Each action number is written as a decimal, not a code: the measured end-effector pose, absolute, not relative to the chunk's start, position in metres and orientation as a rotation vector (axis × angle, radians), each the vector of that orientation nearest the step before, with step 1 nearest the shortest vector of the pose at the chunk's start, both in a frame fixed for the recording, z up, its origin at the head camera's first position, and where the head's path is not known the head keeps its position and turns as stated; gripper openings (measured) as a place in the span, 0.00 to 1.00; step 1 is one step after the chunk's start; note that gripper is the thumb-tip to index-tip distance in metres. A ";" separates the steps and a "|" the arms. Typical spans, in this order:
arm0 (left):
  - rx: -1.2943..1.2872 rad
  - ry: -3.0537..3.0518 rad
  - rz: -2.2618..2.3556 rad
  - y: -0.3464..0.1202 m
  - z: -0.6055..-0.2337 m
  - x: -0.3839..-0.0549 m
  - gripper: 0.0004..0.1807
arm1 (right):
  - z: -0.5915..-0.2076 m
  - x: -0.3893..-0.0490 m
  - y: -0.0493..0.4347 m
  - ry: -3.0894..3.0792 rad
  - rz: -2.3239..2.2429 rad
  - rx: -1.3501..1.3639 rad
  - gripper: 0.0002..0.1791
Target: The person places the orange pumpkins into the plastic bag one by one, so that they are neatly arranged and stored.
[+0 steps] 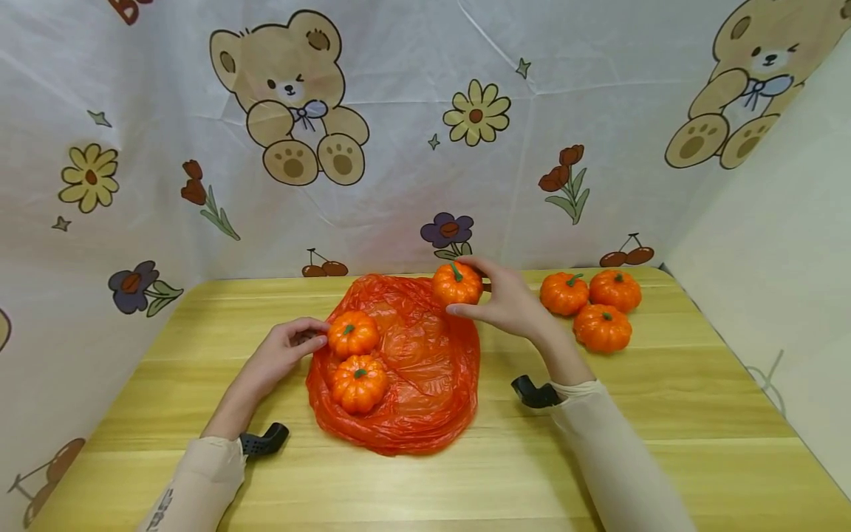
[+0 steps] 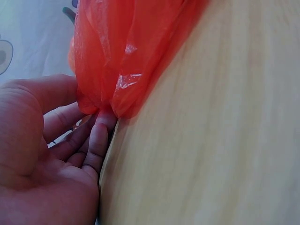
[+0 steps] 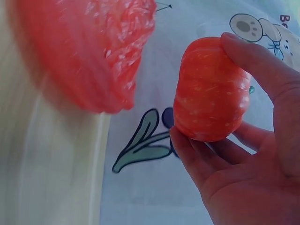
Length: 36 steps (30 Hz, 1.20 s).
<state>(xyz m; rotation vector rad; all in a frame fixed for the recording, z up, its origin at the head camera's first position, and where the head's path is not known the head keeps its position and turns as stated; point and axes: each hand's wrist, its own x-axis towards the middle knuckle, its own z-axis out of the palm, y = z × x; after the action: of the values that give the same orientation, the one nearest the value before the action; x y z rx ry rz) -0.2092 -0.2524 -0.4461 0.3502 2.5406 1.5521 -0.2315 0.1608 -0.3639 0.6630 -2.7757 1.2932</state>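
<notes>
My right hand [image 1: 501,299] grips a small orange toy pumpkin [image 1: 456,284] with a green stem, above the far right rim of a red plastic bag [image 1: 425,362]. In the right wrist view, the thumb and fingers hold opposite sides of that pumpkin [image 3: 211,89], apart from the bag [image 3: 117,61]. The bag lies spread open on the table, with two more pumpkins, one far [image 1: 353,334] and one near [image 1: 359,384], on its left side. At its left edge my left hand [image 1: 282,351] holds the bag's rim [image 2: 117,65] between thumb and curled fingers.
Three more orange pumpkins sit together at the back right: one on the left [image 1: 564,294], one behind [image 1: 615,290] and one in front [image 1: 602,329]. The wooden table [image 1: 532,465] meets a printed cloth backdrop [image 1: 399,185] at its far edge.
</notes>
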 end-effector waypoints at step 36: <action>0.340 2.541 1.556 -0.254 -0.450 -0.212 0.16 | -0.365 -0.273 0.084 -2.716 1.319 0.779 0.43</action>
<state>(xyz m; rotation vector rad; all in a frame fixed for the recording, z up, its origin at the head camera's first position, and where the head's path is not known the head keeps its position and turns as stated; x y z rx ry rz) -0.2120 -0.2538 -0.4497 0.3397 2.5413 1.5558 -0.2728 0.0845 -0.3655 0.7794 -2.7161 1.3188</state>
